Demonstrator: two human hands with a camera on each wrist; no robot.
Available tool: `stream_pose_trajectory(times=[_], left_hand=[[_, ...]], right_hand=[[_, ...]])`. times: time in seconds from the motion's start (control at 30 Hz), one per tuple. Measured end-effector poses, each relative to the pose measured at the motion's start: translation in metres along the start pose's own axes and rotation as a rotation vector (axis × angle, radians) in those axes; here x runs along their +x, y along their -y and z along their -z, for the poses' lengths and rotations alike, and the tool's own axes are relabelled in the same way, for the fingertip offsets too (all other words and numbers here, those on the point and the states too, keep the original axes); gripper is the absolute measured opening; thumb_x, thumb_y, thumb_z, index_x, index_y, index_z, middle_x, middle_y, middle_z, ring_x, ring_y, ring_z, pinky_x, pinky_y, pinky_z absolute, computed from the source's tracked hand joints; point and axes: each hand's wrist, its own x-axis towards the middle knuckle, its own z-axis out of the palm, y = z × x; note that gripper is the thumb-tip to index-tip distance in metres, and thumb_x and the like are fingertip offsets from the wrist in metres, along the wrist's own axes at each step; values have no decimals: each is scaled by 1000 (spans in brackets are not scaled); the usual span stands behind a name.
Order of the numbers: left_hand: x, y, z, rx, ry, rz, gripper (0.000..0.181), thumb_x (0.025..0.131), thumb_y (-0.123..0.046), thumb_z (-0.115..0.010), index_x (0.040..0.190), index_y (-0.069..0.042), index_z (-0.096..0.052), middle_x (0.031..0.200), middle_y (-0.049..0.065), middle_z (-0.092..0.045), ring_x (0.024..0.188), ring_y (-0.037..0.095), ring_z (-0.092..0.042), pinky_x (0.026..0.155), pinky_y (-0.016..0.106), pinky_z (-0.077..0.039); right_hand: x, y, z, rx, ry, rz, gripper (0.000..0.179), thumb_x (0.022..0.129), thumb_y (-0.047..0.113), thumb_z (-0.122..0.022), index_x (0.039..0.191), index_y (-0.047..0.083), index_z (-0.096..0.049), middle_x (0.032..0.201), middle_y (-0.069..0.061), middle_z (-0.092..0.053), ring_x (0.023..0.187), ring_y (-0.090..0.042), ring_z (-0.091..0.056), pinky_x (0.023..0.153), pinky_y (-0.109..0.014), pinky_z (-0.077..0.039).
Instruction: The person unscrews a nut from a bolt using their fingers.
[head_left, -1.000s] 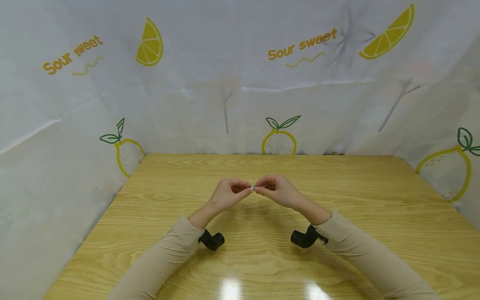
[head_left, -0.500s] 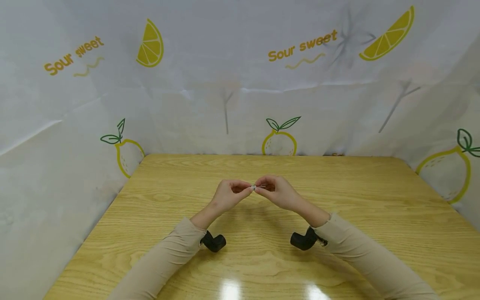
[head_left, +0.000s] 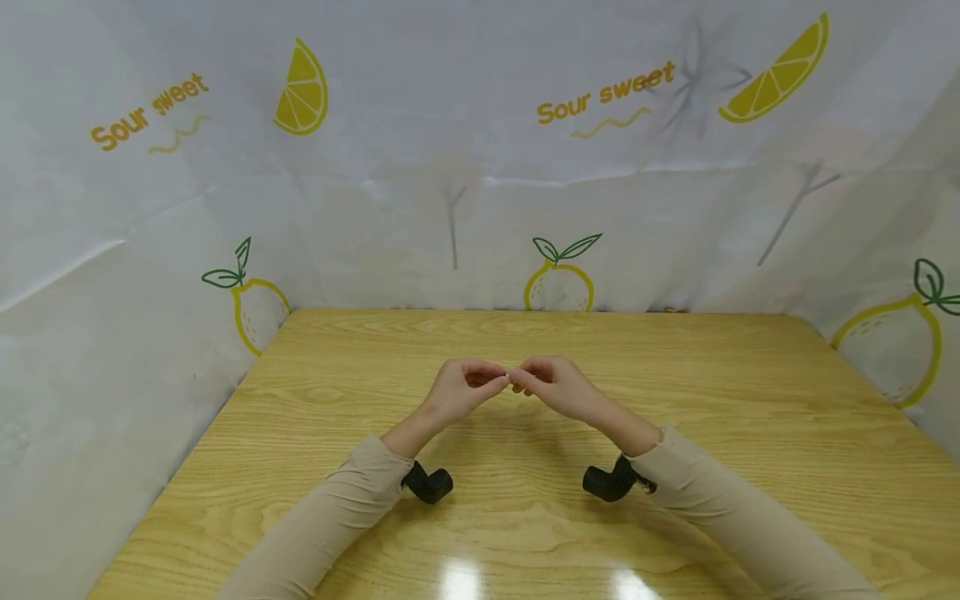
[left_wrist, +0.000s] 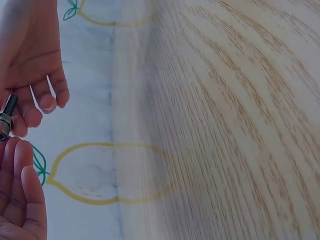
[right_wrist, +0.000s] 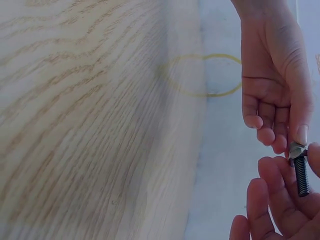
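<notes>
In the head view my left hand [head_left: 459, 390] and right hand [head_left: 561, 385] meet fingertip to fingertip above the table. Between them is a small metal bolt [right_wrist: 301, 176], its threaded end pointing towards the right hand. The left thumb and forefinger pinch its head end. A nut [left_wrist: 6, 120] sits on the bolt near that end. My right thumb and forefinger close on the nut from both sides, while the other right fingers are bent loosely. From the head camera the fingers hide nearly all of the bolt.
The wood-grain table [head_left: 337, 358] spreads under both hands. A white cloth [head_left: 390, 125] printed with lemons and lettering hangs behind and along its sides. Black wrist mounts [head_left: 429, 483] stick out below both sleeves.
Both hands stay in nearly the same place. The right fingers have shifted and the right thumb has come over the bolt, hiding the shank that showed half a second ago.
</notes>
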Motion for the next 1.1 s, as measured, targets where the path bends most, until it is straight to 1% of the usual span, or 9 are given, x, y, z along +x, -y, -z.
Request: stream_pose_trajectory(times=[0.07,0.2,0.3,0.4,0.5,0.73,0.97,1.0,1.1], left_hand=[[-1,0,0,8,-6,-4,26,90,-19,-63,109,-3,-68,107,15,-69,92,23,-67,78,27,-55],[-1,1,0,16,-19,-16,25,89,-17,-64,108,-2,-69,106,17,-69,91,25,-67,77,27,-55],[-1,2,0,16,-21,-24,24,89,-16,-64,108,-1,-69,105,17,-69,90,25,-67,76,26,-55],[-1,2,0,11,-16,-19,25,89,-17,-64,109,-2,-69,106,17,-69,91,25,-67,77,26,-55],[0,3,0,7,-13,-15,25,89,-18,-64,109,-2,-69,107,17,-69,92,25,-67,77,27,-55],[0,4,-1,-4,-19,-20,25,89,-18,-65,107,-1,-69,107,18,-69,91,26,-67,76,27,-55],[0,3,0,3,-14,-18,26,89,-19,-64,109,-2,-69,107,17,-69,93,25,-66,77,26,-55],[-1,2,0,3,-14,-19,26,90,-19,-64,109,-2,-68,107,17,-68,93,26,-66,77,26,-55],[-1,2,-1,0,-17,-28,26,89,-18,-64,108,-1,-69,107,18,-68,92,27,-67,77,26,-55]], right_hand=[[0,0,0,-4,-6,5,28,97,23,-52,104,-1,-65,101,-21,-67,96,-36,-63,82,-41,-54],[-1,1,0,-21,-43,16,24,92,20,-59,107,1,-63,105,-18,-66,96,-28,-64,79,-32,-54],[-1,2,0,-36,-58,20,26,91,20,-62,108,1,-62,106,-16,-66,93,-25,-64,77,-29,-54],[-1,2,1,-55,-41,19,26,93,22,-58,108,2,-64,105,-17,-66,90,-28,-65,75,-29,-54],[-1,1,1,-74,-20,14,27,95,24,-55,107,2,-65,104,-17,-67,92,-29,-65,75,-30,-54],[-2,1,2,-24,-20,13,29,91,20,-61,111,-1,-59,108,-18,-63,91,-24,-64,76,-31,-55],[0,1,3,-73,14,-6,30,96,25,-52,110,1,-64,107,-19,-65,90,-32,-64,71,-29,-52],[0,0,3,-74,16,-6,30,96,25,-52,110,1,-64,106,-19,-65,89,-33,-64,70,-29,-52],[-1,0,3,-46,3,8,28,94,21,-56,110,0,-63,107,-20,-64,90,-30,-64,73,-30,-53]])
